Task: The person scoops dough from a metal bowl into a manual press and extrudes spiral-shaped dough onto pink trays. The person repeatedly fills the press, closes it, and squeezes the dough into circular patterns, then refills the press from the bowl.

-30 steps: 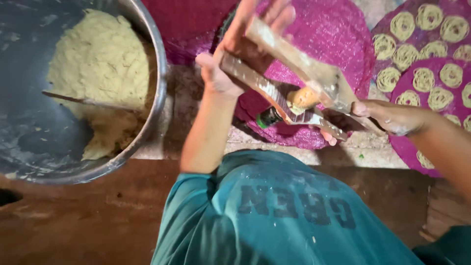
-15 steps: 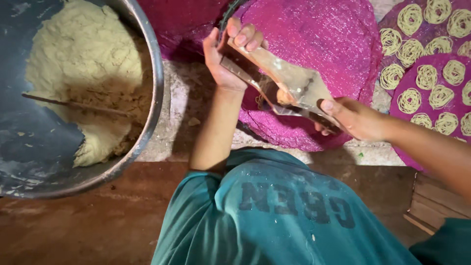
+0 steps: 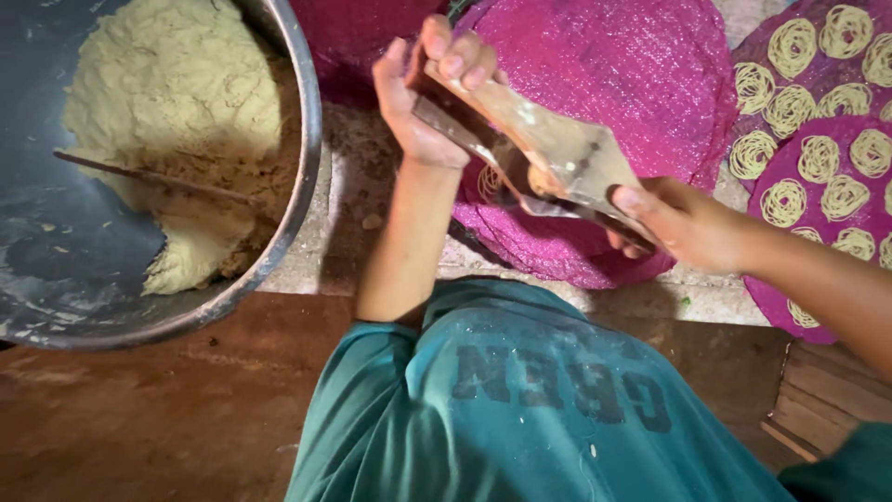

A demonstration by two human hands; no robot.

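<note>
A: Start w/ your fingers. What were they on?

B: Your left hand (image 3: 423, 98) had its fingers (image 3: 455, 51) curled tight over the far end of the wooden press (image 3: 557, 153), thumb side wrapped underneath. Your right hand (image 3: 683, 223) clamped the near end, thumb (image 3: 641, 203) lying flat on the top board, other fingers tucked below, so I couldn't see them. Neither hand was slack; both were closed on the press.

A: And the press itself, where was it?

B: Held in the air btwn your two hands, tilted, left end higher. It hung over the near edge of the magenta woven mat (image 3: 632, 84). A roundish brown part (image 3: 544, 178) sat btwn the two boards at the middle. Just under it, a thin pale coil of dough strands (image 3: 488, 181) lay on the mat, partly hidden by the press.

A: What else was around?

B: Right of your right hand, more magenta mats (image 3: 864, 232) carried rows of pale coiled dough spirals (image 3: 818, 158), well apart from the press. Left of your left forearm, a big metal bowl (image 3: 307, 158) held a heap of pale yellow dough (image 3: 167, 93), w/ a thin stick (image 3: 149, 177) lying across it. The bowl stood on the floor (image 3: 139, 418), reddish-brown nearest you. Your teal-clad knee (image 3: 520, 400) filled the bottom centre, below both arms.
</note>
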